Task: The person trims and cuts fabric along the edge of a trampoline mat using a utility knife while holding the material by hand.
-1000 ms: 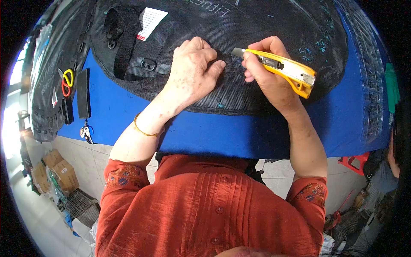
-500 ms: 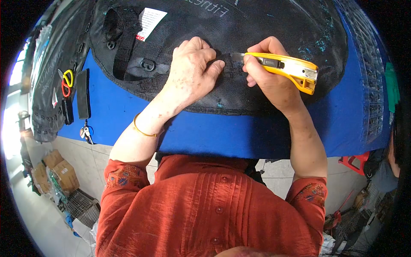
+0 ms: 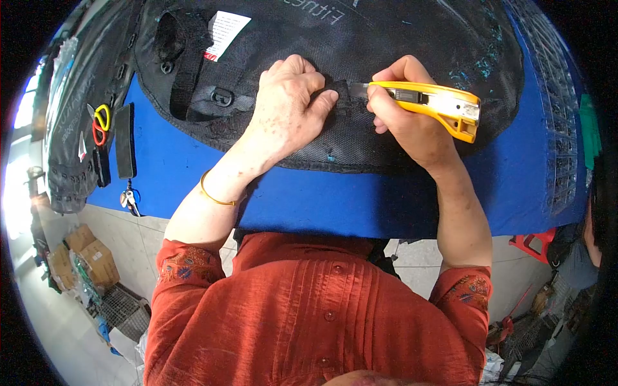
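Observation:
A round-edged black mesh mat (image 3: 412,45), with white lettering at its far edge, lies across the table. My left hand (image 3: 293,103) is closed over a black strap (image 3: 239,103) on the mat, its thumb pointing right; its fingertips are hidden. In my right hand (image 3: 405,116) is a yellow utility knife (image 3: 444,106), gripped like a pen. The knife's blade points left, with its tip at the strap seam just right of my left thumb. A black buckle (image 3: 221,96) and a white label (image 3: 226,35) lie to the left of my left hand.
Scissors with red and yellow handles (image 3: 100,124) and a black case (image 3: 125,141) lie at left on the blue table (image 3: 309,199). Another black bag (image 3: 71,141) is at the far left. Clear plastic sheeting (image 3: 559,128) covers the right edge. Cardboard boxes (image 3: 96,257) stand on the floor.
My right hand and the utility knife have shifted slightly to the right. My left hand stays in place on the strap.

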{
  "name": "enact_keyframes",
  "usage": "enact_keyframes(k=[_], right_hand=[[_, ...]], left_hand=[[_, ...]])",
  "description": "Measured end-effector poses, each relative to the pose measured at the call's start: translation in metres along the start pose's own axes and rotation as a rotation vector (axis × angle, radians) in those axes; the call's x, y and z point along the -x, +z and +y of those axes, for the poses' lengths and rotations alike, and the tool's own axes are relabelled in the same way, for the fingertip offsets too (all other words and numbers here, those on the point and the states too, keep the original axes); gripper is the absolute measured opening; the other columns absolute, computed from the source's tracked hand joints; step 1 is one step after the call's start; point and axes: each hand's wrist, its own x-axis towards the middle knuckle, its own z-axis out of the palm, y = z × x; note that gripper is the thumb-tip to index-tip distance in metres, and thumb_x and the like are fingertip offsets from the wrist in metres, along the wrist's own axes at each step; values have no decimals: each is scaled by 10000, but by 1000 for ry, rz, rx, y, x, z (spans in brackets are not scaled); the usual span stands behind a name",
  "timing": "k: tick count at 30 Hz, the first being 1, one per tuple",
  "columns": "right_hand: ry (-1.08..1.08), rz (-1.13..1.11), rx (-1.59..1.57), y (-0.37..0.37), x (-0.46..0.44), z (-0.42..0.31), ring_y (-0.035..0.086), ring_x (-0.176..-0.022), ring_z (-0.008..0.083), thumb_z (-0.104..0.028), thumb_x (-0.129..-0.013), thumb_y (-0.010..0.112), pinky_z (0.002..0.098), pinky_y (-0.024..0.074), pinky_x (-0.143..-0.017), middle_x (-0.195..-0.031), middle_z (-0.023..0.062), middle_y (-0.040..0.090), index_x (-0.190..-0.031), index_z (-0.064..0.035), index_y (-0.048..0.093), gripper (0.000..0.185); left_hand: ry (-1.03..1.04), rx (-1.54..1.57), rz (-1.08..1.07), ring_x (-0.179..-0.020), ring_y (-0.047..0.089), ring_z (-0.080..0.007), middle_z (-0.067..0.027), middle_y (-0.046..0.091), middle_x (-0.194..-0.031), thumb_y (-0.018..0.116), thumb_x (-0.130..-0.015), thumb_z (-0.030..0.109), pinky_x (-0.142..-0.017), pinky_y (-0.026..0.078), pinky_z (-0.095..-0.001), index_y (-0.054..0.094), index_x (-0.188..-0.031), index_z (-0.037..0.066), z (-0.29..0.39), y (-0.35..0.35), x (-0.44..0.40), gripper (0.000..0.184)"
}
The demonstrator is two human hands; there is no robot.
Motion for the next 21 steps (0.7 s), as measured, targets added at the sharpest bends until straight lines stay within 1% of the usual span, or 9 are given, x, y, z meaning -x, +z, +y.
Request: enact_keyframes(k=[6, 10, 12, 17, 19, 21], right_hand=[[-50, -41, 97, -3, -2, -2, 598, -718, 172, -56, -824, 690, 281, 511, -666, -836, 40, 544, -857, -40, 557, 137], [-72, -47, 94, -6, -2, 0, 597, -718, 183, -55, -809, 698, 289, 511, -657, -850, 44, 544, -831, -39, 567, 134], [-203, -79, 232, -9, -3, 0, 600, -716, 192, -49, -787, 706, 300, 514, -648, -843, 46, 541, -798, -45, 572, 135], [-199, -83, 247, -9, -4, 0, 602, -702, 197, -50, -775, 705, 308, 510, -631, -819, 40, 537, -771, -57, 579, 126], [-187, -72, 227, -10, -4, 1, 602, -697, 196, -52, -775, 704, 308, 509, -625, -811, 37, 537, -765, -60, 581, 123], [-206, -99, 267, -12, -5, 0, 603, -692, 195, -56, -768, 705, 312, 509, -626, -805, 34, 538, -743, -62, 578, 130]], left_hand=[[12, 3, 5, -839, 589, -314, -113, 618, -856, 746, -772, 150, -796, 454, -433, 679, -747, 13, -1, 0, 0, 154], [13, -3, 12, -839, 589, -317, -114, 619, -857, 748, -770, 150, -798, 456, -434, 679, -751, 13, 0, 0, 0, 155], [14, -10, 12, -842, 590, -318, -115, 620, -858, 749, -771, 151, -799, 457, -435, 679, -753, 12, 0, 0, 0, 156], [12, -24, 7, -844, 593, -323, -119, 622, -862, 750, -772, 151, -796, 462, -437, 680, -758, 11, 0, -1, 0, 156], [36, -38, -1, -851, 588, -339, -144, 602, -878, 766, -793, 148, -771, 477, -423, 634, -805, -9, 0, -1, 0, 206], [33, -32, 0, -855, 591, -340, -146, 603, -880, 765, -793, 145, -773, 479, -423, 634, -806, -11, 1, -1, 0, 205]])
